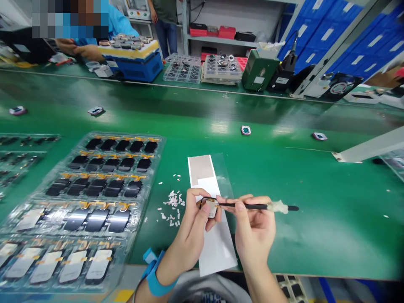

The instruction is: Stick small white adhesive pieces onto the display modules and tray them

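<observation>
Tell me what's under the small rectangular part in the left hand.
Under the small rectangular part in the left hand runs a white backing strip on a green bench mat. The fingers cover the strip directly below the part, hiding that stretch.

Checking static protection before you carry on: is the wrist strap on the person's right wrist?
No, the blue wrist strap sits on the arm behind the left hand; the right wrist shows bare.

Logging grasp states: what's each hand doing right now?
Left hand: closed, pinching a small square part.
Right hand: closed, holding a black pen-like tool.
</observation>
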`<move>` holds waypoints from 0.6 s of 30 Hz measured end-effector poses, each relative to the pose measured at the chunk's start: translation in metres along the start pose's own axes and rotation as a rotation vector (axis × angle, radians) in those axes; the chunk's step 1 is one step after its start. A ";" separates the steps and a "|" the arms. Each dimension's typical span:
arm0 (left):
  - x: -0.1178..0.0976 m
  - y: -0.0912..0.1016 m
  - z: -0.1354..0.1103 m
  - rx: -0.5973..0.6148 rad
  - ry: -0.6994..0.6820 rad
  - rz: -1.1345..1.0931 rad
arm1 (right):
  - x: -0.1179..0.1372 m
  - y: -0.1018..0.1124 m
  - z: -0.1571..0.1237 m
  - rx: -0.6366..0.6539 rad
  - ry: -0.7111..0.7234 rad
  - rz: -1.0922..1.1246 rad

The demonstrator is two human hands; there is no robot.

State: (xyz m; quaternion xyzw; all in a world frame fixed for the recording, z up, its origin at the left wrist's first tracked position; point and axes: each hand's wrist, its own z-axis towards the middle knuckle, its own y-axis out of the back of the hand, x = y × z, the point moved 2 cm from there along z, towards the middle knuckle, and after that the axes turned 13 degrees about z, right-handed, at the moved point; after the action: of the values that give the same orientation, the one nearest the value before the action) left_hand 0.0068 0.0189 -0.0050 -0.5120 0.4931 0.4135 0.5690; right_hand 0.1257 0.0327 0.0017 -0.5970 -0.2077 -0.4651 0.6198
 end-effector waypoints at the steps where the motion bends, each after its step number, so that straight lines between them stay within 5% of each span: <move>1: 0.001 0.000 0.000 -0.006 -0.002 0.007 | 0.000 0.000 0.000 -0.001 0.002 -0.003; 18: -0.001 0.000 0.000 0.000 -0.002 0.062 | 0.001 0.001 0.000 -0.025 -0.046 -0.034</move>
State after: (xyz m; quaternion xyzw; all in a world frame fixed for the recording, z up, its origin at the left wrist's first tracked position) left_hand 0.0069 0.0186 -0.0040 -0.4960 0.5080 0.4314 0.5566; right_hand 0.1265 0.0322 0.0020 -0.6116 -0.2260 -0.4645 0.5992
